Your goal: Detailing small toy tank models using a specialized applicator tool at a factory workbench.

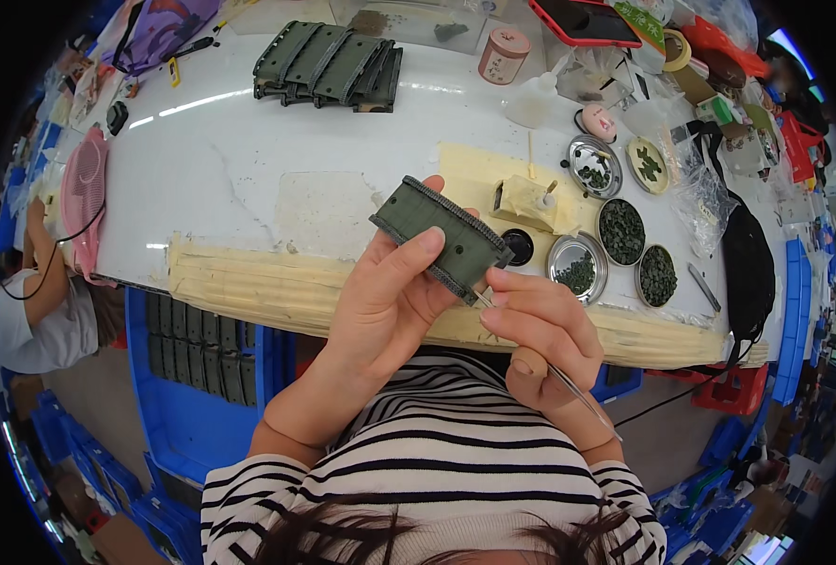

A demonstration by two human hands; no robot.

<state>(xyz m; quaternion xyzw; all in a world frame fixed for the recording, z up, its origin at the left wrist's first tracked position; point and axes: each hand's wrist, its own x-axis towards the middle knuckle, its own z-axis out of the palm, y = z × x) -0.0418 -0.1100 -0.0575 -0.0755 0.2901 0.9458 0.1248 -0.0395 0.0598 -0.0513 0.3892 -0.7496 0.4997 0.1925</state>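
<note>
My left hand [380, 297] grips a dark green, slightly curved rectangular panel [443, 237] with ridged dark edges and small round holes. Its thumb presses on the panel's face, and the other fingers go behind it. In my right hand [550, 330] is a slim metal tool that looks like tweezers [578, 395]. The tip reaches the panel's lower right corner, where I cannot tell whether it touches. A tan covering wraps one digit of the right hand. Right of the panel stand round tins [622, 231] of small dark green pieces.
Several similar panels [329, 66] are piled at the far left. A paper-wrapped block [536, 205], a black lid [518, 247], a pink tin [505, 56] and a red-cased phone [587, 21] lie beyond. Below left, a blue crate [183, 414] holds more panels. Another person's arm [37, 235] is at left.
</note>
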